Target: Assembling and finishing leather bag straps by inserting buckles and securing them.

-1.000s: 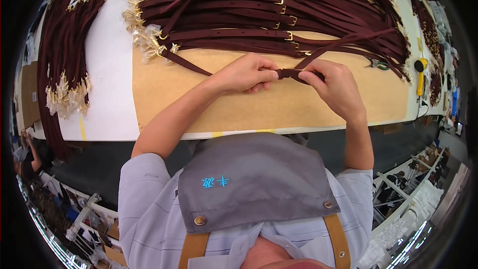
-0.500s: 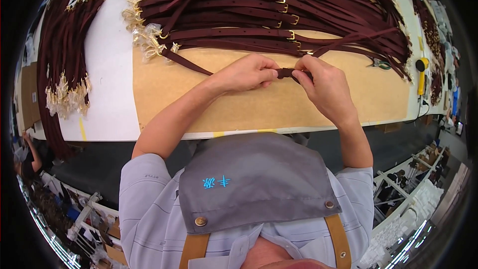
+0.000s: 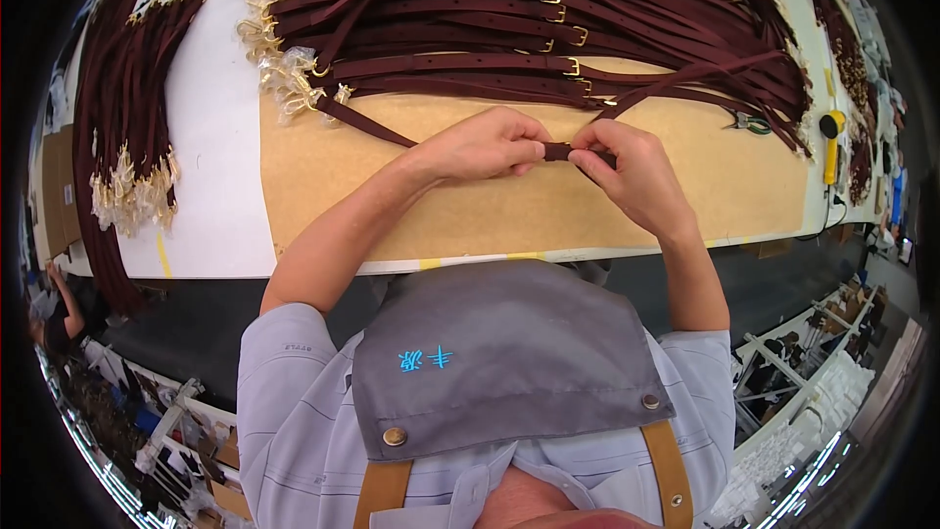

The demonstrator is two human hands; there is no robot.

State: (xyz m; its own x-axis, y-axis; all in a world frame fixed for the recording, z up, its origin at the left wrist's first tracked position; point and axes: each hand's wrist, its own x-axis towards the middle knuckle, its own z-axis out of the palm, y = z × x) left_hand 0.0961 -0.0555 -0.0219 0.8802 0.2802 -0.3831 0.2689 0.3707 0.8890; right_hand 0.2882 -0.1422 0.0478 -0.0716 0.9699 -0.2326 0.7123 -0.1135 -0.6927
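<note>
A dark maroon strap (image 3: pixel 364 124) runs from a plastic-wrapped gold clasp at the pile's left end down into my hands. My left hand (image 3: pixel 493 145) pinches it from the left. Close beside, my right hand (image 3: pixel 628 165) grips the same strap, fingers closed round the part where a bit of gold shows. Between the two hands a short stretch of strap (image 3: pixel 557 151) is visible; the rest there is hidden by my fingers. Just beyond lies a large pile of maroon buckled straps (image 3: pixel 441 67) with gold buckles (image 3: pixel 574 67) near the middle.
Brown paper (image 3: pixel 411 225) covers part of the white table (image 3: pixel 220 176). More strap bundles (image 3: pixel 132 118) hang over the table at the left. Pliers (image 3: pixel 750 123) lie right of my hands, near a yellow-and-black tool (image 3: pixel 830 142) with a cord. Another person's arm (image 3: pixel 65 299) shows at far left.
My right hand has shifted slightly left and down, its fingers moving along the strap. The left hand stays almost in place, still pinching.
</note>
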